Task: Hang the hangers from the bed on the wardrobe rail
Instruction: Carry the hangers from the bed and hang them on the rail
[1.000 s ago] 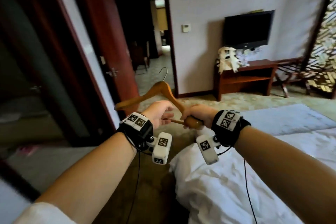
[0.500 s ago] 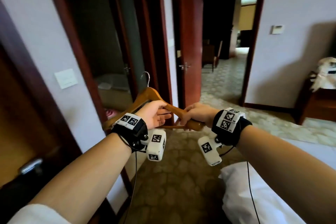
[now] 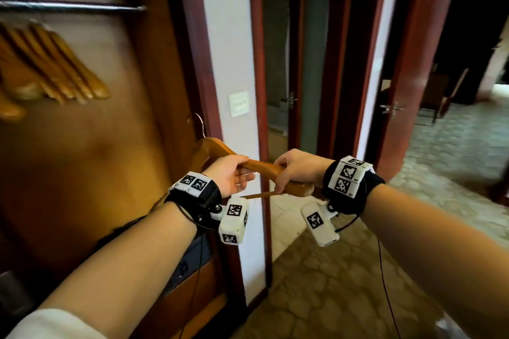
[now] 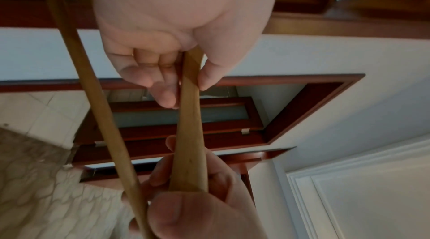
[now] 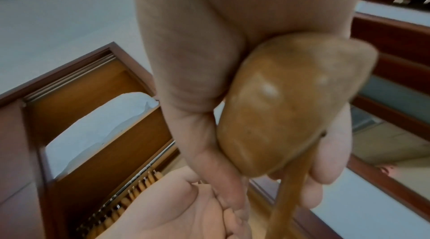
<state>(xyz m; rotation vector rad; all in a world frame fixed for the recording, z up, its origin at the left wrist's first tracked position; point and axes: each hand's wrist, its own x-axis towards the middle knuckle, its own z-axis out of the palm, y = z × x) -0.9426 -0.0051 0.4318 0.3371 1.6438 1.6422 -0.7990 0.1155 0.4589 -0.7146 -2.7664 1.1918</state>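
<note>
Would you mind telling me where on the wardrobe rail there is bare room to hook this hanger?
The rail is bare on its right stretch, between the hung hangers and the wardrobe's right side panel. Its left part is crowded with those hangers, packed close together. The hanger, held by the left hand and right hand, is below the rail.

I turn left from the bed; the wardrobe rail [image 3: 71, 5] and hung hangers [image 3: 52, 63] now show, my carried hanger [image 3: 259, 166] close beside the wardrobe.
</note>
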